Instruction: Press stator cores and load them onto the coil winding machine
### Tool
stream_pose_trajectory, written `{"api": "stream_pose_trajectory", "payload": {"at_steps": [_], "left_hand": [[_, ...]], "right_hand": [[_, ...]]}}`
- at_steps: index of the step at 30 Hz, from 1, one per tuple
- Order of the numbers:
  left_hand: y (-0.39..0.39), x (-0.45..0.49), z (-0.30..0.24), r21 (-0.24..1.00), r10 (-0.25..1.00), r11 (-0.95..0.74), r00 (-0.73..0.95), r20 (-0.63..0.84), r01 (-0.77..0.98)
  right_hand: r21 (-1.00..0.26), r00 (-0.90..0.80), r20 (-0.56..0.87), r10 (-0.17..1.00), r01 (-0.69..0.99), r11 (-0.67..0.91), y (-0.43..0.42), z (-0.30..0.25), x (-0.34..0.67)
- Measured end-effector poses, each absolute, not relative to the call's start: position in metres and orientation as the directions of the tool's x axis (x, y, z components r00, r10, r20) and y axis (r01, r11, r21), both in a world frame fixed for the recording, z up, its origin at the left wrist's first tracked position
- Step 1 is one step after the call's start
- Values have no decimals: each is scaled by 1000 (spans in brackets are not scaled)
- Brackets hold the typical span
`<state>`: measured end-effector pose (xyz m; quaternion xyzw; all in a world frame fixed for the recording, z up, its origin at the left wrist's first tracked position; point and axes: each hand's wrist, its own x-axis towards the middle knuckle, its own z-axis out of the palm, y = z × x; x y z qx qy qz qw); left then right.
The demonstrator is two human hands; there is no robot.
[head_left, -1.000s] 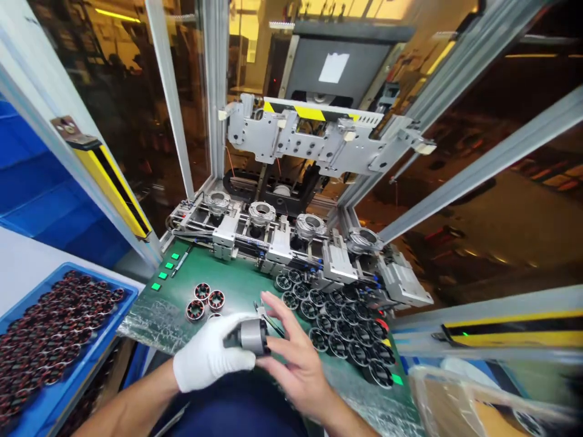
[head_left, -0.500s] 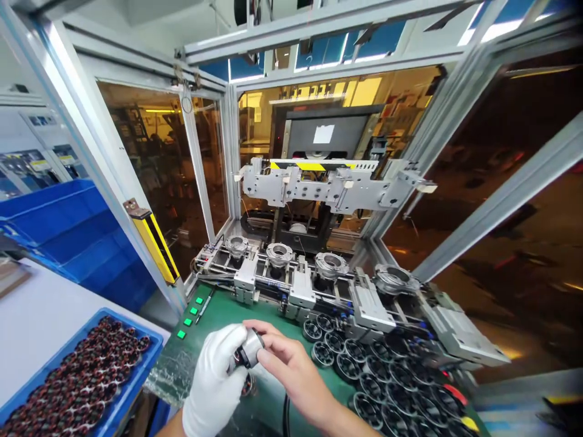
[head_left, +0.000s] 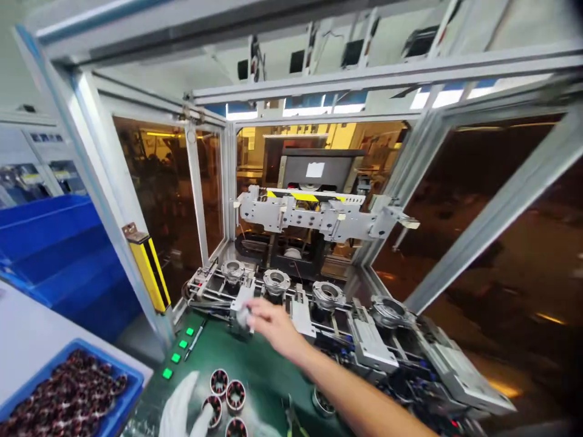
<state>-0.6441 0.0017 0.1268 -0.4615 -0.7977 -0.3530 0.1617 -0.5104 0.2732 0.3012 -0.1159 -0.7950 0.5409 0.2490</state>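
Observation:
My bare right hand (head_left: 272,325) is closed on a silver cylindrical motor part (head_left: 243,317), blurred by motion. It is over the front edge of the row of fixtures, beside the left metal slide block (head_left: 246,294). My left hand (head_left: 182,408), in a white glove, is low over the green mat, partly cut off by the lower edge. Its visible fingers are apart, and one touches or overlaps a round motor part (head_left: 218,408) with a metal rim and a red and black inside. Similar motor parts (head_left: 235,394) stand around it.
Four ring-shaped metal fixtures (head_left: 276,280) line the back of the mat (head_left: 259,358). Pliers (head_left: 294,419) and another round part (head_left: 322,402) lie near my right forearm. A blue tray (head_left: 136,388) of wound cores is at left. Frame posts (head_left: 150,267) bound the station.
My hands have parted. My right hand has moved forward with the silver part, and my left has dropped lower. The pile of black rings at right is mostly out of sight; the view has tilted up.

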Motion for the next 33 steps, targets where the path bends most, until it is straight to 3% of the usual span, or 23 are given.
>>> {"api": "stream_pose_trajectory", "payload": {"at_steps": [4,11,17,24,33], "left_hand": [[-24,-634,95,430,566,464,-632,529,775],[-20,-611,99,321,586,459,-554,591,828],[-17,-608,114,302,611,440,-528,590,846],[-17,-608,118,325,643,413,-526,557,851],[-16,-606,117,401,636,432,-588,500,808]], "right_hand": [[-772,-814,383,436,-23,635,348,313,-576],[-540,-845,407,347,84,837,399,282,-648],[-415,-878,378,292,121,902,405,268,-652],[-310,-904,286,318,227,923,400,277,-657],[-248,-918,226,327,270,930,395,285,-657]]}}
